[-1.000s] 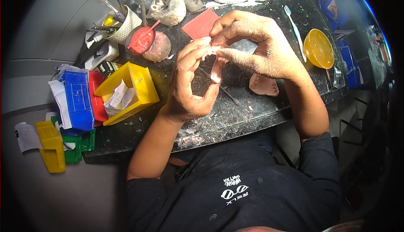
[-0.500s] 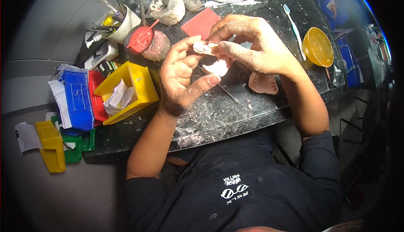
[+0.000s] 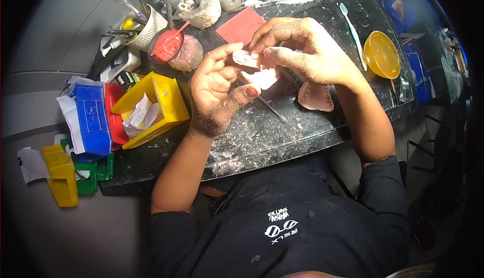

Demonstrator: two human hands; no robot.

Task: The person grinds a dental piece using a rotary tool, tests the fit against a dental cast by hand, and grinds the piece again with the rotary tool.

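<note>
Between the thumb and fingers of my left hand (image 3: 214, 89) sits a pale plaster dental cast (image 3: 261, 78), brightly lit and washed out. Its upper part reaches the fingertips of my right hand (image 3: 315, 51), which pinch its edge from the other side. Whether the upper and lower parts are one piece I cannot tell. Dust coats both hands. On the bench just right of the held cast lies a pinkish dental cast (image 3: 316, 97), arch-shaped. Below my hands rests a thin metal dental tool (image 3: 272, 109).
A red wax sheet (image 3: 241, 25) lies behind my hands. Leftward are a bowl of red strips (image 3: 167, 46), a tool cup (image 3: 148, 28) and a yellow bin (image 3: 174, 99) with papers. A toothbrush (image 3: 353, 33) and yellow bowl (image 3: 381, 55) lie right on the dusty bench (image 3: 282, 142).
The held cast has tilted slightly, and its lower part shows at a different angle. My left thumb has shifted a little to the left. The bench items stay where they were.
</note>
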